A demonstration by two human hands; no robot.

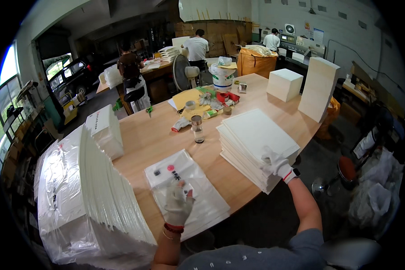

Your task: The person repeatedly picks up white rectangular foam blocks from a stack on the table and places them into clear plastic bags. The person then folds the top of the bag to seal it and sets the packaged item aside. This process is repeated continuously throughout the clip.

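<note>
My left hand (177, 203), in a whitish work glove with bare fingertips, lies over a flat pile of clear plastic bags (211, 208) with printed marks. Its fingers are apart, and no object shows in them. To the right stands an uneven stack of white sheets (258, 130), possibly thin boards. My right hand (276, 164), also gloved, is at the near corner of that stack. Its fingers lie over the top and the thumb is at the side edge, gripping the corner; how many sheets are in the grip is hidden.
Large plastic-wrapped white stacks (60, 180) fill the left side. A glass jar (197, 130) stands mid-table, near a loose glove (181, 124) and tape rolls (190, 105). White blocks (285, 84) and a bucket (222, 77) stand farther back. Several people work beyond; a stool (346, 167) is right.
</note>
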